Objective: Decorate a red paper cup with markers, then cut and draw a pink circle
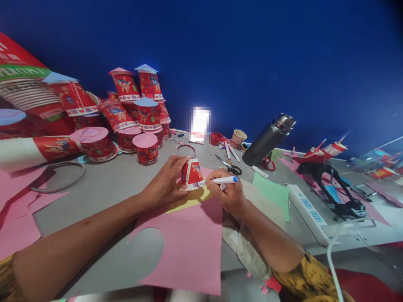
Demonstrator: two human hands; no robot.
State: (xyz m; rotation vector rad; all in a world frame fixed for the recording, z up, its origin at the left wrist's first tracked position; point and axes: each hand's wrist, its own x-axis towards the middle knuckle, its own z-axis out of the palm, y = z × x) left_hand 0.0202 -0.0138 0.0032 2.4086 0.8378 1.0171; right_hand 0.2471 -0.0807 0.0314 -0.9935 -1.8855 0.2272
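Note:
My left hand holds a red printed paper cup upside down, its wide rim facing down, fingers along its left side. In my right hand is a white marker with a blue end pointing right; its other end meets the cup's lower right side. Beneath both hands lie a pink paper sheet with a round cut-out and a yellow paper piece. Black scissors rest just behind my right hand.
Decorated red cups stand stacked at the left, near a grey tape ring. A dark thermos stands tilted in view behind green paper. A power strip and black stand lie right. A bright, blurred screen is at the back.

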